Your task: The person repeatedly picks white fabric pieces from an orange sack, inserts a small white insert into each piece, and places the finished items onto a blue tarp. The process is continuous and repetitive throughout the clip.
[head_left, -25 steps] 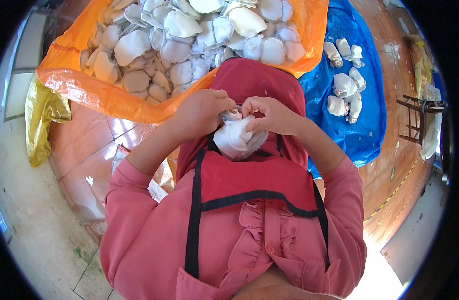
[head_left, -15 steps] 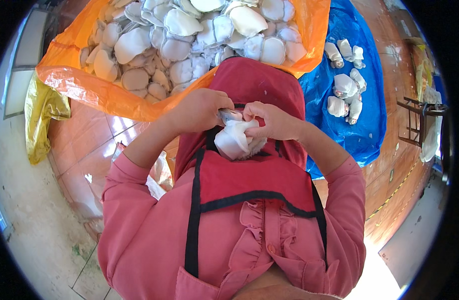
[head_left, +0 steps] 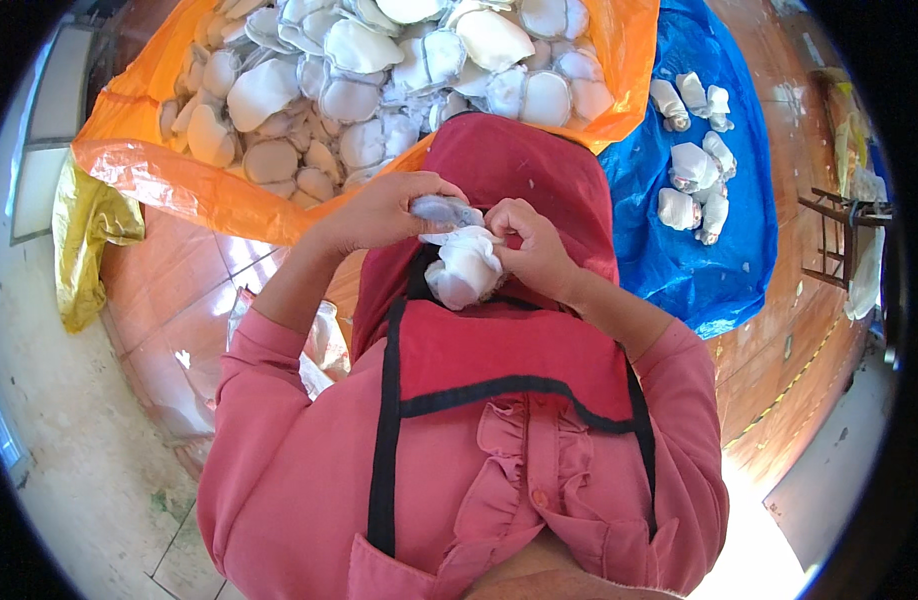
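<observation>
Over my lap, both hands work on a white padded cloth piece (head_left: 465,268) that is bunched and rounded, with a fuzzy lower edge. My left hand (head_left: 384,212) is closed on its upper left end, where a smooth greyish-blue part shows beneath the fingers. At the upper right, my right hand (head_left: 532,248) pinches the cloth, fingers curled in. My fingertips hide part of the piece. Beneath lies a dark red apron (head_left: 519,160) with black trim.
Ahead, an orange plastic sheet (head_left: 189,195) holds a heap of flat white padded pieces (head_left: 359,48). On the right, a blue plastic sheet (head_left: 669,285) carries several small bunched white pieces (head_left: 694,168). A yellow bag (head_left: 84,245) is far left; a wooden stool (head_left: 829,235) stands far right.
My left hand has shifted slightly left and opened wider around the greyish-blue end, which shows more. The white cloth is bunched rounder, and my right hand has moved a little lower.
</observation>
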Demonstrator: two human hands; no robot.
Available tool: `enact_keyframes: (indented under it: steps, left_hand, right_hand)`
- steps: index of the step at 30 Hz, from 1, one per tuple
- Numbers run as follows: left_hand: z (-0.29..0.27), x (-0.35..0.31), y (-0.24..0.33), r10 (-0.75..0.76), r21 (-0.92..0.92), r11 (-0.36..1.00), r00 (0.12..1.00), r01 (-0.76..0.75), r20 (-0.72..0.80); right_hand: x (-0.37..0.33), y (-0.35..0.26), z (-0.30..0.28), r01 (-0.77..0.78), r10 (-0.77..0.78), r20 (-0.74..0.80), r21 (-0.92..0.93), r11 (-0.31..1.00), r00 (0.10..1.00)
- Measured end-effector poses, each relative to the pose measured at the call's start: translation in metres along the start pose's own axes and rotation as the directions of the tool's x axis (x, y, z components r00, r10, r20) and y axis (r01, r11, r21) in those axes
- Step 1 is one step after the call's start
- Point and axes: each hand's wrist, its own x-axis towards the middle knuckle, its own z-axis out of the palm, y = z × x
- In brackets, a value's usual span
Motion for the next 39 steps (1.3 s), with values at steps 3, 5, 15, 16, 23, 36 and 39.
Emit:
enact_keyframes:
  steps: [3,5,15,16,23,36,39]
  left_hand:
    - [0.019,0.0,-0.008,0.017,-0.069,0.997,1.0,-0.017,0.003]
    - [0.028,0.001,-0.012,-0.063,-0.077,0.995,0.997,0.061,-0.035]
    - [0.062,0.026,-0.013,-0.158,0.132,0.953,0.82,0.273,-0.551]
    - [0.063,0.027,-0.017,-0.058,0.252,0.935,0.81,0.249,-0.583]
    - [0.061,0.027,-0.013,0.401,0.658,0.749,0.737,0.078,-0.544]
    - [0.07,0.048,-0.058,-0.501,-0.666,0.745,0.701,0.051,-0.507]
    - [0.068,0.053,-0.076,-0.567,-0.829,0.559,0.728,-0.004,-0.385]
  right_hand:
    - [-0.008,0.012,0.018,0.018,-0.015,-0.106,0.025,1.0,0.994]
    - [-0.015,0.023,0.028,-0.058,0.079,-0.141,0.143,0.988,0.987]
    - [0.0,0.037,0.007,-0.067,0.086,-0.119,0.155,0.986,0.989]
    - [0.001,0.036,0.004,-0.115,0.14,-0.08,0.258,0.959,0.987]
    - [0.013,0.009,-0.025,-0.407,0.351,0.22,0.318,0.856,0.91]
    - [0.009,0.043,-0.013,-0.068,0.061,0.048,0.172,0.983,0.997]
    - [0.006,0.051,-0.014,-0.121,0.113,0.056,0.194,0.973,0.992]
